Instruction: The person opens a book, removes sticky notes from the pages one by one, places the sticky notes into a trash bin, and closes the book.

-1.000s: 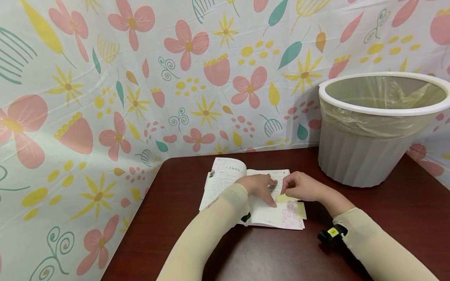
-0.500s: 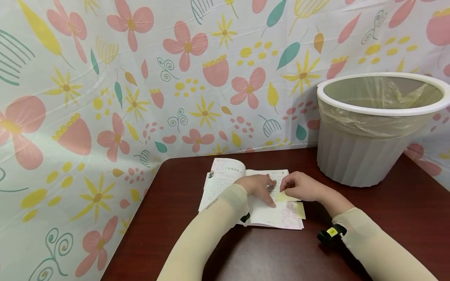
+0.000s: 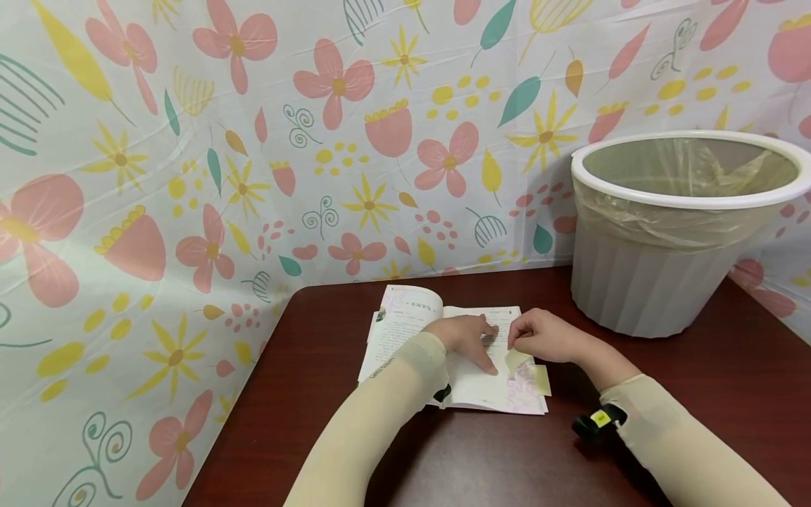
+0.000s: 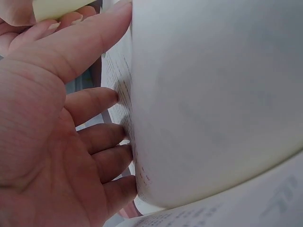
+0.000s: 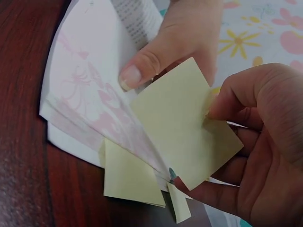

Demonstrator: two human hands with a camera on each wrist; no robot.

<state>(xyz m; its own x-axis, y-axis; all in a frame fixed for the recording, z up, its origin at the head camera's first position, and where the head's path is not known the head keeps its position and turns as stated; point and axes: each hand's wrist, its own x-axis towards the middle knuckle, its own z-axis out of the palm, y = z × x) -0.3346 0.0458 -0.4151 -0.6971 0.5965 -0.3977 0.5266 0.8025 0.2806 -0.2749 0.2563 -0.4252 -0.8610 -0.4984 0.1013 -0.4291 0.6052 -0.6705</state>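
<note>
An open book (image 3: 478, 389) lies on the table, its left-hand pages curving up. My left hand (image 3: 465, 336) rests on the right-hand page with its fingers extended and thumb (image 5: 137, 75) pressed to the paper. Between thumb and fingers, my right hand (image 3: 546, 336) pinches a pale yellow sticky note (image 5: 184, 125), held close over the page's outer edge and turned cornerwise. A second yellow sticky note (image 5: 130, 175) sticks out from the book's edge below it. Beside that, a narrow yellow strip (image 5: 179, 204) also protrudes. Pink floral print decorates the page's lower corner.
A grey trash bin (image 3: 640, 274) with a white rim and plastic liner stands at the table's back right. The dark red-brown table (image 3: 494, 458) meets a flower-patterned curtain (image 3: 380, 176) behind and on the left. Black camera straps (image 3: 598, 421) sit at the wrists.
The sticky note in my right hand has turned, one corner now pointing down toward the page's floral print. My right hand has shifted only slightly; the left hand and book stay put.
</note>
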